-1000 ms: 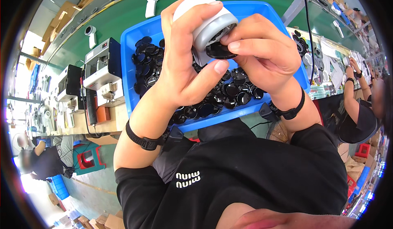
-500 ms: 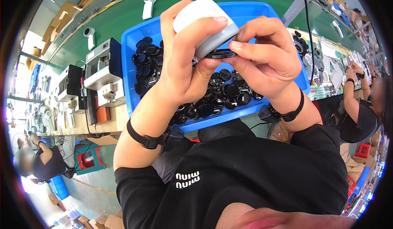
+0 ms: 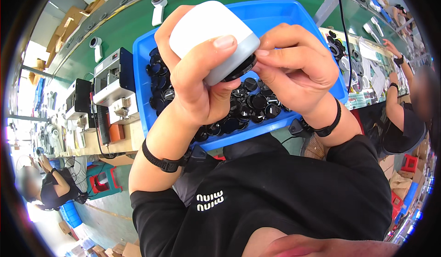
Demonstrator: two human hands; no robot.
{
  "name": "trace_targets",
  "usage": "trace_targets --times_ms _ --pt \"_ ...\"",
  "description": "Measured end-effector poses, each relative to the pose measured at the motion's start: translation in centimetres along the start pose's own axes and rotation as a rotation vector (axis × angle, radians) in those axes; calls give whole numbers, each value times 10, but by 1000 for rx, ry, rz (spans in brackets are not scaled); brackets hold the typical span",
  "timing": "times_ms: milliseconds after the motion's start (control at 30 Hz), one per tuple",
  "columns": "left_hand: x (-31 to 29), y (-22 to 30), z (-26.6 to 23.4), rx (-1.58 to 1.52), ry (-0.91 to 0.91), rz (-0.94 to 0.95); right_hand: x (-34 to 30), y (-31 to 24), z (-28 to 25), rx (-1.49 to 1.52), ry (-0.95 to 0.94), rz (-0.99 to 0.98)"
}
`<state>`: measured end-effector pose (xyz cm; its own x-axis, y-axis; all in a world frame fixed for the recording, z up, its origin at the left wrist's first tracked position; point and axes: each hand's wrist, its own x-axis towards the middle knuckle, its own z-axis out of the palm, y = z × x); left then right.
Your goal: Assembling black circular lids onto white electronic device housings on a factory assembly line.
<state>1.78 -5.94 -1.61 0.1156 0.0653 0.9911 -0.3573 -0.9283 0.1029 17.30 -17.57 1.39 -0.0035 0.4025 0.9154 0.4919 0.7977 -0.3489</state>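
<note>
My left hand point(image 3: 190, 84) is wrapped round a white cup-shaped housing point(image 3: 206, 27) with a grey band at its lower end, held tilted above a blue bin point(image 3: 280, 10). A shiny black round cap point(image 3: 242, 68) lies against the grey end of the housing. My right hand point(image 3: 301, 68) pinches at the right edge of this cap, thumb and index finger close together. My left thumb rests on the housing's side. Below both hands, many loose black round caps point(image 3: 232, 124) lie in the bin. Whether the cap is seated cannot be seen.
Left of the bin stand two bench machines point(image 3: 112, 75) on a wooden table. Beyond it runs a green conveyor point(image 3: 131, 32) carrying white handled devices point(image 3: 158, 10). A black cable point(image 3: 347, 41) hangs at right, near a co-worker point(image 3: 402, 119). Another person point(image 3: 55, 186) sits far left.
My left hand has shifted left with the housing, turning it slightly. The black cap, edge-on below the grey end before, now lies against it. The right-hand co-worker has raised an arm.
</note>
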Motion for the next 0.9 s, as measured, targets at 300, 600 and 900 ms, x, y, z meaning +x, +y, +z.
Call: trace_targets --times_ms 300,600,900 --pt "5 4 0 3 -37 15 -2 3 3 -44 37 -49" --pt "15 10 -2 73 -61 60 -8 8 1 33 17 -40" --pt "5 20 4 -469 -54 -715 -4 19 17 412 -125 463"
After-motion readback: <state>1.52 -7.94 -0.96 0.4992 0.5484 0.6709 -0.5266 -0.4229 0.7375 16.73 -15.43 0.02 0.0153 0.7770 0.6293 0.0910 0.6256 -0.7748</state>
